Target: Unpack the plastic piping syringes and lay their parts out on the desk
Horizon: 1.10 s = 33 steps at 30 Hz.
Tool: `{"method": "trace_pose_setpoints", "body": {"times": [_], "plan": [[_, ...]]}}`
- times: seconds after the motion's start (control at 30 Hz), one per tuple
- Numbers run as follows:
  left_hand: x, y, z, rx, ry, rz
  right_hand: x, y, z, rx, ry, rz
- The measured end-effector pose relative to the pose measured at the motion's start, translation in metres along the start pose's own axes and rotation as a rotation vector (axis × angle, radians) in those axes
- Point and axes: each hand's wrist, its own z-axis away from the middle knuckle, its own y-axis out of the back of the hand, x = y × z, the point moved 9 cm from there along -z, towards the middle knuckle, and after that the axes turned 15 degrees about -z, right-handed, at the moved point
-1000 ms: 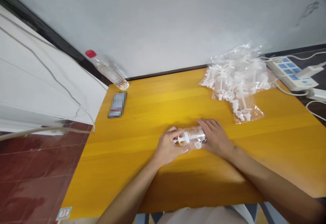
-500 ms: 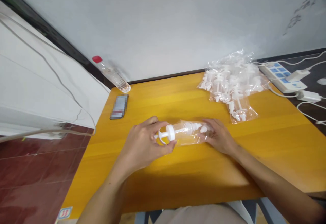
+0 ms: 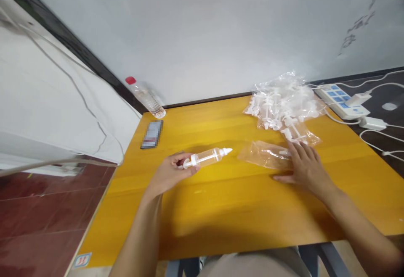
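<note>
Head view: left hand (image 3: pixel 172 174) pinching syringe (image 3: pixel 206 157) by plunger end, frame centre; grip marginal, barrel may tip onto bench (image 3: pixel 240 209). Right hand (image 3: pixel 304 167) spread flat on empty bag (image 3: pixel 263 155); slick film may slide.

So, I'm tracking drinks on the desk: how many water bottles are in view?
1: a clear water bottle with a red cap, at the table's far left corner by the wall.

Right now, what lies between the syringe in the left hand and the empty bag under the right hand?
Only bare yellow table separates the syringe from the empty bag, in the head view.
</note>
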Motion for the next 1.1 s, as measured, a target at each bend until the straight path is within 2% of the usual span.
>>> {"method": "trace_pose_setpoints", "body": {"times": [0.1, 0.17, 0.2, 0.23, 0.33, 0.43, 0.53, 0.63, 0.83, 1.0, 1.1], "plan": [[0.009, -0.004, 0.003, -0.006, -0.011, 0.037, -0.034, 0.029, -0.014, 0.077, -0.01, -0.113], [0.022, -0.005, 0.004, -0.014, -0.05, 0.059, -0.06, 0.041, -0.031, 0.17, -0.1, -0.3], [0.03, -0.006, 0.004, -0.02, -0.076, 0.072, -0.071, 0.04, -0.042, 0.201, -0.169, -0.423], [0.037, -0.008, 0.004, -0.031, -0.103, 0.084, -0.083, 0.031, -0.054, 0.18, -0.217, -0.55], [0.051, -0.016, 0.002, -0.026, -0.174, 0.127, -0.109, -0.021, -0.086, -0.007, -0.404, -0.867], [0.046, -0.026, -0.004, -0.008, -0.159, 0.271, -0.113, -0.065, -0.1, -0.096, -0.587, -1.076], [0.03, -0.045, -0.013, -0.086, -0.081, 0.46, -0.109, -0.088, -0.101, -0.115, -0.684, -1.189], [0.017, -0.055, -0.021, -0.108, -0.036, 0.517, -0.107, -0.097, -0.101, -0.138, -0.712, -1.222], [-0.001, -0.061, -0.031, -0.162, 0.043, 0.594, -0.111, -0.108, -0.103, -0.121, -0.721, -1.28], [-0.001, -0.051, -0.029, -0.077, -0.017, 0.499, -0.114, -0.126, -0.099, -0.095, -0.829, -1.417], [-0.002, -0.049, -0.029, -0.042, -0.037, 0.468, -0.117, -0.13, -0.101, -0.143, -0.807, -1.431]]}}
